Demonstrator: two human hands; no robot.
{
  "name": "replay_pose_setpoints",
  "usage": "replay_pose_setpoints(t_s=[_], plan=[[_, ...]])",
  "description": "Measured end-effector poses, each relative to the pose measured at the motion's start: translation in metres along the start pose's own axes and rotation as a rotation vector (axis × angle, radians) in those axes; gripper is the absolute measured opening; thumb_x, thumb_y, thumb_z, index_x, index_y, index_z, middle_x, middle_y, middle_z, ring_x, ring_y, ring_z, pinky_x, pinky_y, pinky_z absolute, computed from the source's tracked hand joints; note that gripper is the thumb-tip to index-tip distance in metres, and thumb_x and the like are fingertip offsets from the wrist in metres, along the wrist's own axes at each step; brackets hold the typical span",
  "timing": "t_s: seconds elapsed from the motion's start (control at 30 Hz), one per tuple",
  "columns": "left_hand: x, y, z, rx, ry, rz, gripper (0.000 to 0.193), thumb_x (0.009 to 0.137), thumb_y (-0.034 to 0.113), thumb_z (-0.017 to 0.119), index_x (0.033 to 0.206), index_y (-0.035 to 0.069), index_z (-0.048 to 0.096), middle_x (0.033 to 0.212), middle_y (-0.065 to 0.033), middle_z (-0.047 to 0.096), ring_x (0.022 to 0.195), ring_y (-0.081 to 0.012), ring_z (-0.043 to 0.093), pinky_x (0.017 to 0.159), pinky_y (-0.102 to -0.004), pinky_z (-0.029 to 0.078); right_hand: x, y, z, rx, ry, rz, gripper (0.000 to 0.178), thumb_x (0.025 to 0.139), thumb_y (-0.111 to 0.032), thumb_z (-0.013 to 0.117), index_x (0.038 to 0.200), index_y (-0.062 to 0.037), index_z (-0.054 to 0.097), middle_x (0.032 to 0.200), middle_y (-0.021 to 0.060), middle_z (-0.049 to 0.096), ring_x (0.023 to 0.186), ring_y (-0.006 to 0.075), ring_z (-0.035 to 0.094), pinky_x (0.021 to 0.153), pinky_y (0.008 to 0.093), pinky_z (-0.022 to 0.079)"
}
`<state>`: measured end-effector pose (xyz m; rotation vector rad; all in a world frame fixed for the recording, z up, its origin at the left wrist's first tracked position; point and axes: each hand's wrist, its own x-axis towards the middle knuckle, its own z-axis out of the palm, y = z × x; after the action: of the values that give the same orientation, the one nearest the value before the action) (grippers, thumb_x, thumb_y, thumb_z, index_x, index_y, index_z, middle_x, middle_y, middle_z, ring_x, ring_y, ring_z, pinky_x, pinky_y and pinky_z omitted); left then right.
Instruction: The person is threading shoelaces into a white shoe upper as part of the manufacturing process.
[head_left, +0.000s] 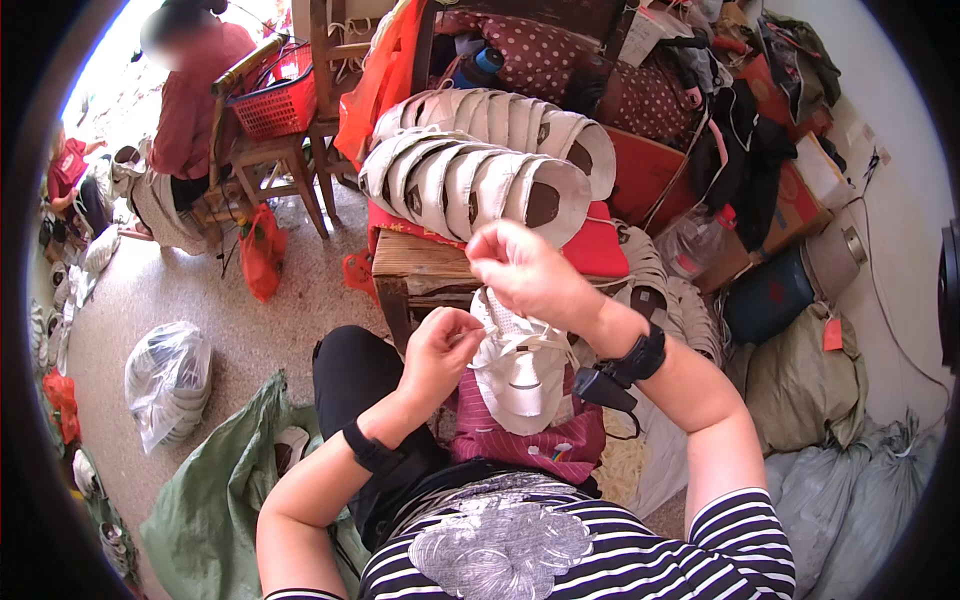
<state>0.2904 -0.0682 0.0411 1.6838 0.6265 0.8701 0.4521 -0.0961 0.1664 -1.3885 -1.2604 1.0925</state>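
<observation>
While a white shoe upper (522, 388) lies mid-frame, left hand (440, 348) and right hand (525, 272) curl nearly closed; any hold is unclear.

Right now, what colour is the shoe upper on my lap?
The shoe upper is mostly white, clearest in the head view.

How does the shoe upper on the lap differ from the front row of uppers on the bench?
The lap upper is single; the front row is several nested together. The lap upper runs lengthwise up the picture; the front row runs across it. Both are mostly whitish.
</observation>
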Motion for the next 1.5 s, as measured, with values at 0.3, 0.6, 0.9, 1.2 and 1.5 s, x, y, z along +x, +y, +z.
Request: replay_pose_setpoints(t_s=[0.3, 0.6, 0.9, 1.2, 1.5], plan=[[0.015, 0.027, 0.013, 0.424, 0.092, 0.281, 0.013, 0.073, 0.004, 0.069, 0.081, 0.003, 0.059, 0.092, -0.0119, 0.053, 0.081, -0.0277, 0.058, 0.066, -0.0356, 0.049, -0.011, 0.004, -0.026, -1.061, -0.039, -0.367, 0.019, 0.078, -0.006, 0.058, 0.096, -0.0073, 0.057, 0.096, 0.0156, 0.055, 0.088, 0.0369, 0.059, 0.077, 0.0443, 0.05], [0.013, 0.028, 0.012, 0.41, 0.068, 0.377, 0.015, 0.071, -0.001, 0.069, 0.082, 0.002, 0.059, 0.094, -0.0118, 0.051, 0.082, -0.0258, 0.056, 0.068, -0.0335, 0.049, -0.008, 0.043, -0.035, -0.625, 0.016, -0.43, 0.012, 0.081, -0.002, 0.061, 0.092, -0.0034, 0.057, 0.082, 0.0101, 0.054, 0.078, 0.0216, 0.061, 0.069, 0.0326, 0.05], [0.038, 0.033, 0.027, 0.534, 0.01, 0.504, 0.014, 0.067, 0.003, 0.069, 0.075, 0.001, 0.058, 0.093, -0.0142, 0.052, 0.09, -0.0326, 0.054, 0.077, -0.0414, 0.046, -0.002, -0.032, -0.016, -0.252, 0.132, -0.511, 0.01, 0.085, -0.006, 0.063, 0.084, 0.0013, 0.056, 0.083, 0.0117, 0.057, 0.071, 0.0227, 0.064, 0.063, 0.0334, 0.05], [0.038, 0.03, 0.03, 0.447, -0.032, 0.446, 0.013, 0.067, 0.006, 0.072, 0.075, 0.003, 0.062, 0.094, -0.0119, 0.052, 0.094, -0.0321, 0.052, 0.08, -0.0408, 0.046, -0.068, 0.044, -0.056, -0.839, -0.014, -0.405, 0.017, 0.079, -0.017, 0.069, 0.085, -0.0044, 0.059, 0.084, 0.012, 0.054, 0.081, 0.0302, 0.059, 0.071, 0.0413, 0.047], [0.043, 0.039, 0.031, 0.73, 0.024, 0.364, 0.012, 0.068, 0.008, 0.073, 0.078, 0.01, 0.067, 0.109, -0.0101, 0.056, 0.102, -0.0328, 0.048, 0.089, -0.0427, 0.042, -0.073, 0.07, -0.043, -1.262, 0.193, -0.412, 0.014, 0.079, -0.019, 0.065, 0.083, -0.0064, 0.059, 0.089, 0.0087, 0.053, 0.084, 0.0255, 0.057, 0.076, 0.0388, 0.043]])
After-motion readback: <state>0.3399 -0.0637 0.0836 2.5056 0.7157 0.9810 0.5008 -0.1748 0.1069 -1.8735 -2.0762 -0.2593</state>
